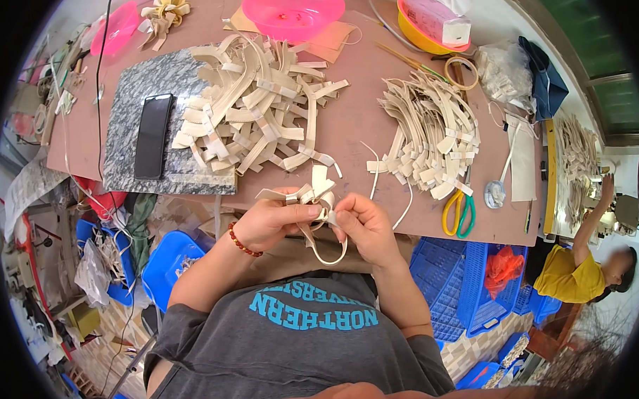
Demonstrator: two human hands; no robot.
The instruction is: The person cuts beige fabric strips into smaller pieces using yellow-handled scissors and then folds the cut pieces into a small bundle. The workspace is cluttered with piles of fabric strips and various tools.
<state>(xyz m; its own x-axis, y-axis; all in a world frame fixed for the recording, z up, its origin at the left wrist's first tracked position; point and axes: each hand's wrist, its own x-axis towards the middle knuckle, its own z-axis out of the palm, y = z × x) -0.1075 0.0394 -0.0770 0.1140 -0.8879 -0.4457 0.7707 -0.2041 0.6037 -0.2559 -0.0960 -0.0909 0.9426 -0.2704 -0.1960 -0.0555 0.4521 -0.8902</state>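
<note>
My left hand [269, 221] and my right hand [363, 226] meet at the near edge of the brown table [359, 114], both pinching a cream strip bundle [315, 198] folded into loops, with a loose loop hanging below. A bead bracelet is on my left wrist. One pile of cream strips [256, 107] lies ahead on the left, partly on a grey stone slab [130, 122]. A second pile of folded strips [430, 136] lies to the right.
A black phone [152, 136] rests on the slab. Scissors with yellow and green handles [458, 212] lie near the right edge. Pink bowls [293, 10], a yellow bowl [426, 20] and blue crates [463, 279] surround. Another person in yellow [582, 261] works at right.
</note>
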